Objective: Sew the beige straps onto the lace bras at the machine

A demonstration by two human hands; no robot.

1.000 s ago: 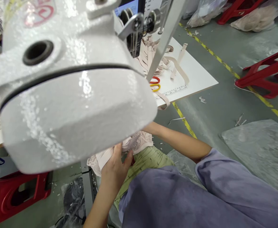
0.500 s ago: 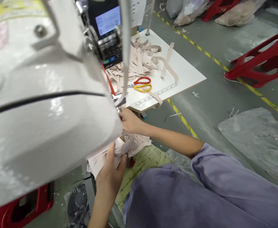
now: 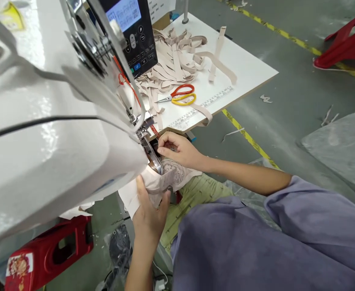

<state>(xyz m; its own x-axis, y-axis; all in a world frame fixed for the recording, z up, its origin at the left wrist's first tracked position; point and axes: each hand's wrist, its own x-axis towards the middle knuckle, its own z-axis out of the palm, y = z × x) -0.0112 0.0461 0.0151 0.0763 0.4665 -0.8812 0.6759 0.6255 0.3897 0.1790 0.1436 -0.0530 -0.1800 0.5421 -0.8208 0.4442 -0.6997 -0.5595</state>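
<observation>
A pale pink lace garment (image 3: pixel 177 173) lies over the narrow metal arm of the sewing machine (image 3: pixel 117 149). My left hand (image 3: pixel 150 210) grips its near side, thumb toward the lace and fingers on the smooth fabric. Just right of the metal arm, my right hand (image 3: pixel 185 151) is closed above the lace, its fingers curled toward the thumb. Whatever its fingertips may pinch is too small or hidden to make out. The machine head covers part of the garment's left side.
Scissors (image 3: pixel 183 95) with red and yellow handles lie on the white table (image 3: pixel 250 72), near many beige elastic strips (image 3: pixel 177 60) and a printed ruler (image 3: pixel 201 107). A lit control panel (image 3: pixel 129 32) stands behind the machine. Red stools (image 3: pixel 53 250) stand on the floor at both sides.
My right hand has drawn back from beside the needle area to the right, baring the metal arm. My left hand still grips the garment. The view has shifted.
</observation>
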